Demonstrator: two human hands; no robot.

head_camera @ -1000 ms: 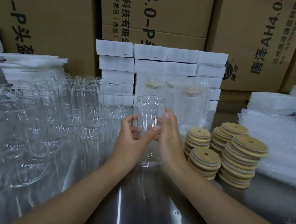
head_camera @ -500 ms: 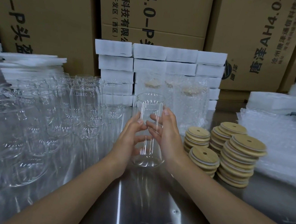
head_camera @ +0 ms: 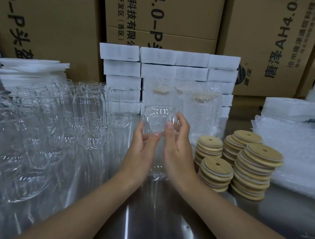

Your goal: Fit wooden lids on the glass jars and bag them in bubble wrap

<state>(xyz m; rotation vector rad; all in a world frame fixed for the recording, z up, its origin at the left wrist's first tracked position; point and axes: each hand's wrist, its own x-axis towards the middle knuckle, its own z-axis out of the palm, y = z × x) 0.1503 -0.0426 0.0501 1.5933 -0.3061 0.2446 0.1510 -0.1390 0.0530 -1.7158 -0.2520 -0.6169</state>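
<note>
Lidding step: your left hand (head_camera: 141, 153) and right hand (head_camera: 177, 150) grip a clear glass jar (head_camera: 157, 119); next likely frees one for a round wooden lid (head_camera: 210, 167)

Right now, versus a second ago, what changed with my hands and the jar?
The right hand had its fingertips across the middle of the glass jar half a second ago; now they sit at its right edge. The left hand barely moved. Both hands still hold the jar, upright in the same spot. The lid stacks and bagged jars did not move.
</note>
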